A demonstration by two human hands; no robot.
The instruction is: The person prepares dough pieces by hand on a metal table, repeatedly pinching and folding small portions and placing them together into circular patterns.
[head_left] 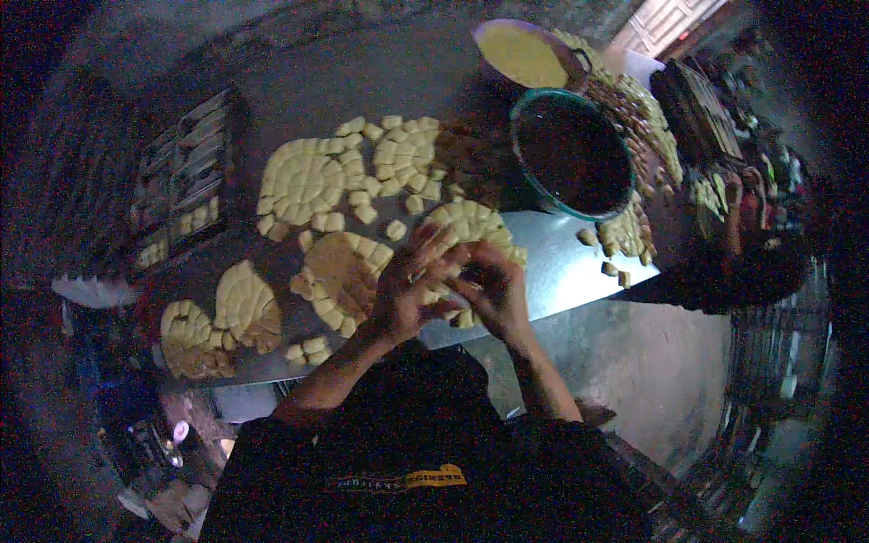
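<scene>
My left hand [412, 285] and my right hand [493, 285] meet over the near part of the metal table. The fingers of both are curled in and close together, and what lies between them is hidden. Just beyond them is a cluster of pale dough pieces [466, 217], partly covered by my hands. To the left of my left hand lies a ring of dough pieces [348, 271], with a brownish shade over its middle. A single dough piece [396, 229] sits apart, a little farther off.
More dough clusters [303, 176] cover the table's left half. A dark tub with a green rim [577, 217] and a basin of yellowish contents [522, 56] stand at the far right. A tray [181, 172] holds pieces at left. Another person's arm [735, 213] reaches in from the right.
</scene>
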